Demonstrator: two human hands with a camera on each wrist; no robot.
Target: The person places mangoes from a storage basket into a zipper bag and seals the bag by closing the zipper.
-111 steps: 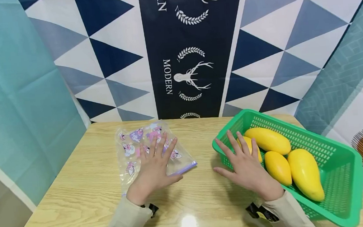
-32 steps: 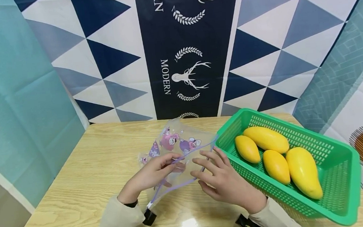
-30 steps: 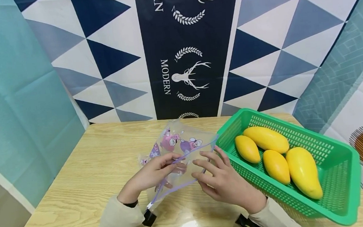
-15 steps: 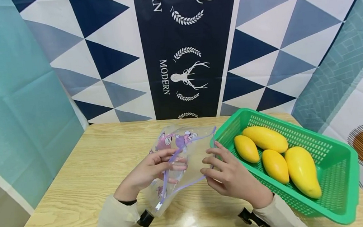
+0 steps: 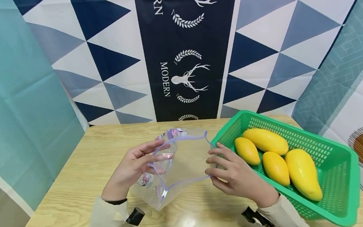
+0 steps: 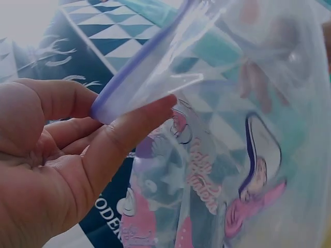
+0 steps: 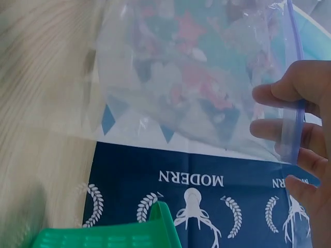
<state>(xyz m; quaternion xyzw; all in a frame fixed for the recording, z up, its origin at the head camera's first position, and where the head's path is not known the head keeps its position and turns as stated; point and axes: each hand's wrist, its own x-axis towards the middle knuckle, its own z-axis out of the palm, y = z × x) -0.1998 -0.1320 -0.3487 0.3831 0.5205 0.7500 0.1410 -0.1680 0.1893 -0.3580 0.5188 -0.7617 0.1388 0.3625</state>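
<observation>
A clear zip bag [image 5: 182,160] with pink and purple cartoon prints is held over the table, its purple-edged mouth spread wide toward me. My left hand [image 5: 124,169] holds the left side of the mouth; in the left wrist view the purple zip edge [image 6: 139,62] runs between its fingers. On the opposite side, my right hand [image 5: 235,173] grips the other edge with bent fingers on both sides of the purple strip [image 7: 294,103]. A white slider [image 5: 164,193] sits at the near corner of the mouth. Nothing shows inside the bag.
To the right of my right hand stands a green plastic basket [image 5: 351,185], holding several yellow mangoes [image 5: 303,175]. The wooden table [image 5: 78,194] meets a patterned cloth backdrop [image 5: 118,61] behind. Black wrist mounts [image 5: 135,216] sit near both sleeves.
The bag lay flat under my left hand at first, then was lifted. Since then my left hand has moved left and the mouth has opened wider; my right hand has shifted slightly right.
</observation>
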